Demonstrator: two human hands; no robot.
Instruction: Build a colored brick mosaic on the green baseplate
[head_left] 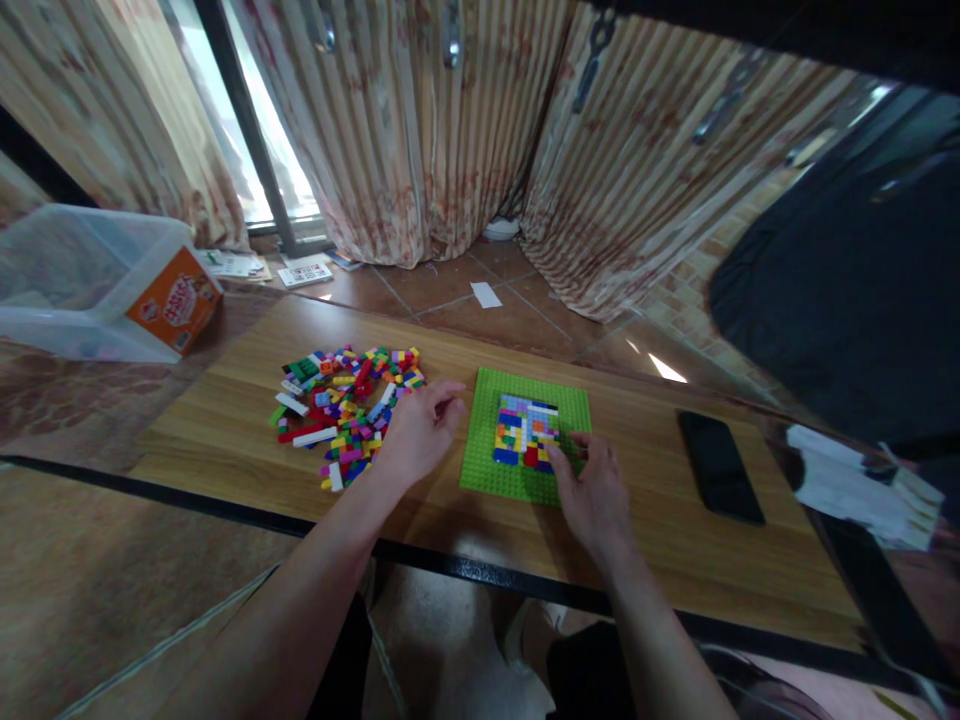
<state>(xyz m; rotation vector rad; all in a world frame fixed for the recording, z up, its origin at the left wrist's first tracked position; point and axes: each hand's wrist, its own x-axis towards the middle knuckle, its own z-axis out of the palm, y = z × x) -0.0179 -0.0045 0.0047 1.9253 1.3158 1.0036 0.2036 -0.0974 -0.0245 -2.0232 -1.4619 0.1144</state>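
Observation:
My left hand (424, 430) is between a heap of toy building bricks (349, 400) and a green baseplate (480, 470). Its fingers are curled in toward the thumb, and anything held there is too small or hidden to make out. On the baseplate sits a flat, many-coloured patch of joined bricks (525, 430), with blue, red and yellow ones along its near edge. At the right side of that patch is my right hand (600, 490), thumb and fingers apart. The thumb tip reaches the patch's lower right corner; whether it presses on a brick I cannot tell.
The wooden table (645, 540) has a dark front edge. A black phone (720, 467) lies on its right part. Beyond the left end stands a clear plastic bin (142, 250) with an orange label. Papers (862, 480) lie off the right end, and curtains (420, 130) hang behind.

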